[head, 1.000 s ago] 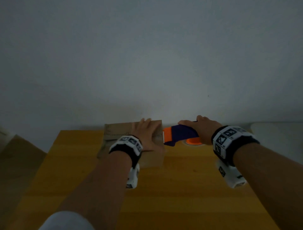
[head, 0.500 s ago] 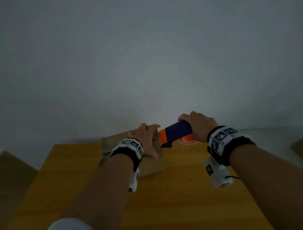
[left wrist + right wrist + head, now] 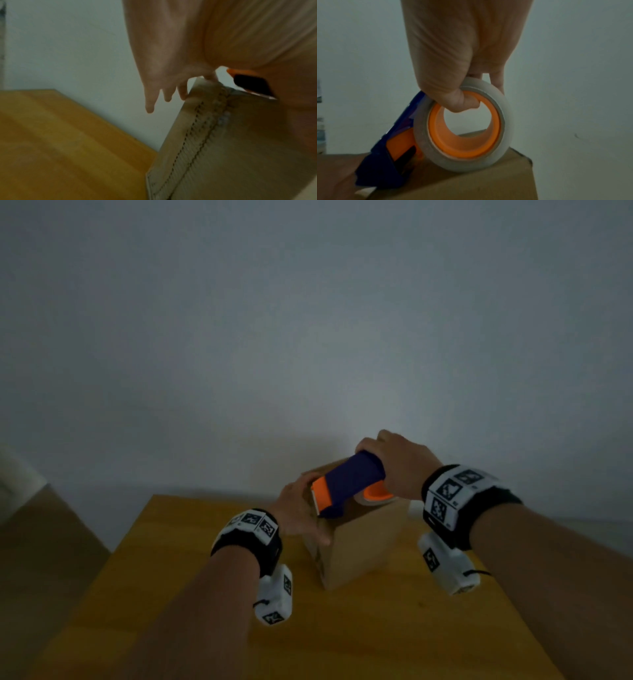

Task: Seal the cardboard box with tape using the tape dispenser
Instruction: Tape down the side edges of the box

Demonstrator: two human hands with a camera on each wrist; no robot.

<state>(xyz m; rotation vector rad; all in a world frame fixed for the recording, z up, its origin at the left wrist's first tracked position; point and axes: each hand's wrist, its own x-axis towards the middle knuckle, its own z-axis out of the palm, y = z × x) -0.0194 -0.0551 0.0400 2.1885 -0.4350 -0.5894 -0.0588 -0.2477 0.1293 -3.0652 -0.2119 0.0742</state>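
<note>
The right hand (image 3: 399,465) reaches in from 3 o'clock, its fingers (image 3: 464,102) curled round the tape dispenser (image 3: 349,486) on top of the cardboard box (image 3: 363,546). The left hand (image 3: 298,515) lies flat on the box's 9 o'clock side, fingers straight. The box stands on the yellow surface (image 3: 205,594). Only the right wrist view shows the thumb hooked inside the tape roll (image 3: 505,121).
</note>
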